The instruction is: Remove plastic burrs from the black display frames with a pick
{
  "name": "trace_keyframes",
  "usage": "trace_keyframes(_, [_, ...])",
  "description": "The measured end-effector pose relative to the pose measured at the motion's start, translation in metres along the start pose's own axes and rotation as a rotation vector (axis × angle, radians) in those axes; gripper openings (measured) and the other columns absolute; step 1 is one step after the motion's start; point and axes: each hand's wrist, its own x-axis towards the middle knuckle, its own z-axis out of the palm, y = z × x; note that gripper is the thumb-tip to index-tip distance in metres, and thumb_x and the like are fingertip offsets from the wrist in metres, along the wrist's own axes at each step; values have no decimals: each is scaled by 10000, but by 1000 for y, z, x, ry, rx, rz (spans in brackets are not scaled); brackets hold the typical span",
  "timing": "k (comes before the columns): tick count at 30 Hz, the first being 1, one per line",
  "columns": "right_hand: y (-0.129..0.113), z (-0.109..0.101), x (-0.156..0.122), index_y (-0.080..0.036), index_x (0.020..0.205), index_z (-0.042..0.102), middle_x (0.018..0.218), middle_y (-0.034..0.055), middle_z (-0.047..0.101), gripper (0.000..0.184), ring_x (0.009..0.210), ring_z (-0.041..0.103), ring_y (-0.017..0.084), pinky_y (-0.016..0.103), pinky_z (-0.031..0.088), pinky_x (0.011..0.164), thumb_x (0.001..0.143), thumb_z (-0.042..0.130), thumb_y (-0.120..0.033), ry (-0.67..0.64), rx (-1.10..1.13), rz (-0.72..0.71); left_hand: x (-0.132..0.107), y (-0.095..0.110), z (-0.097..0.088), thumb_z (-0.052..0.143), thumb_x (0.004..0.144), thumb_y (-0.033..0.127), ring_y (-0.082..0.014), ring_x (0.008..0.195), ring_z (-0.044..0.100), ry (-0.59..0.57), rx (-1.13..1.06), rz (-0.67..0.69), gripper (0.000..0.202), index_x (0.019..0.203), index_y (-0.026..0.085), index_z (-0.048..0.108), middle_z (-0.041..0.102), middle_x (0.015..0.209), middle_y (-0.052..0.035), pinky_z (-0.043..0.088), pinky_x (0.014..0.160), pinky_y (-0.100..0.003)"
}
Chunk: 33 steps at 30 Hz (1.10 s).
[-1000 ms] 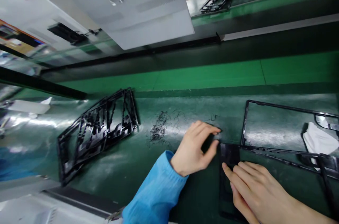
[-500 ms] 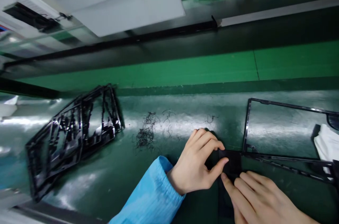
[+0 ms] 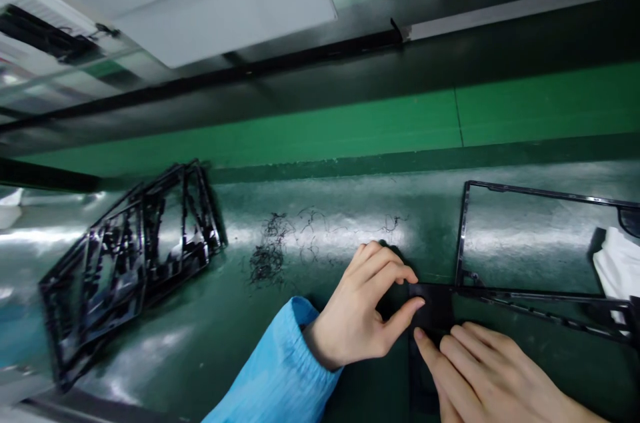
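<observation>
Moved since a second ago: left hand (image 3: 365,313), off the bare surface (image 3: 350,210) and onto the near left corner of the black frame (image 3: 439,308). Now pinching that corner tab between thumb and forefinger, other fingers curled. Right hand (image 3: 480,370) open, fingers flat and together, tips touching the same corner just below the left thumb; nothing gripped. Frame flat on the surface, right of centre, white cloth (image 3: 617,263) at its far right end. Black shavings (image 3: 270,256) near the left hand, on its left. Stack of black frames (image 3: 135,256) well apart at left, lying askew.
</observation>
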Motion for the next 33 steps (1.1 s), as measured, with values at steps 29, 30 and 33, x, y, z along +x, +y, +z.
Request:
trace_keyframes(29, [61, -60, 2, -257, 1227, 738, 950, 48, 790, 370, 734, 739, 189, 318, 589, 611, 1096, 427, -107, 663, 268, 464, -8, 5, -1, 553, 1073, 291, -165, 751, 589, -2, -184, -157, 106, 1012, 224, 607, 643, 836, 0, 475, 714, -293])
trace_keyframes(30, [72, -64, 3, -243, 1155, 756, 966, 61, 788, 328, 749, 740, 199, 333, 588, 631, 1104, 455, -122, 671, 241, 477, -16, 7, -6, 530, 1089, 305, -152, 688, 575, 4, -198, -176, 125, 1037, 223, 609, 619, 784, 17, 466, 653, -271])
trace_keyframes(33, [97, -68, 0, -235, 1105, 764, 1017, 51, 783, 238, 848, 762, 182, 287, 596, 705, 1105, 549, -133, 481, 207, 404, -52, 8, -24, 487, 1115, 381, -150, 660, 592, 72, -255, -282, 243, 1113, 209, 659, 642, 780, -1, 481, 611, -260])
